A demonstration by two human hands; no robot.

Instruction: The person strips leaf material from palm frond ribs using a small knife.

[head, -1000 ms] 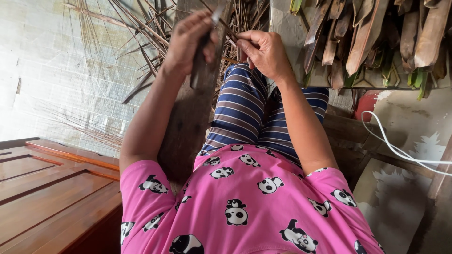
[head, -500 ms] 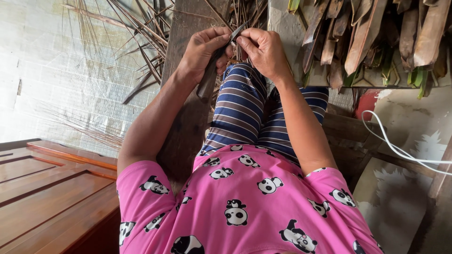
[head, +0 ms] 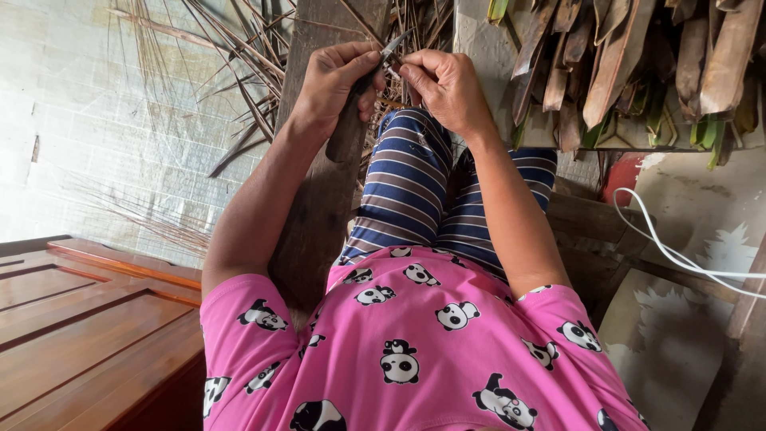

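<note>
Left hand [head: 339, 84] clamped on knife [head: 361, 104], blade slanting up-right toward right hand [head: 447, 84], whose fingers apparently pinch a thin leaf strip [head: 392, 73].

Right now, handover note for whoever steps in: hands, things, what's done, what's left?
Left hand: grip shut on a dark-handled knife, blade tip up toward the right hand.
Right hand: fingertips pinch a thin dry leaf strip at the blade.
Both are raised over the striped-trouser knees, in front of a weathered wooden plank.
Done: cannot tell how much of this strip is trimmed.
Left: a heap of dry strips lies beyond.
</note>
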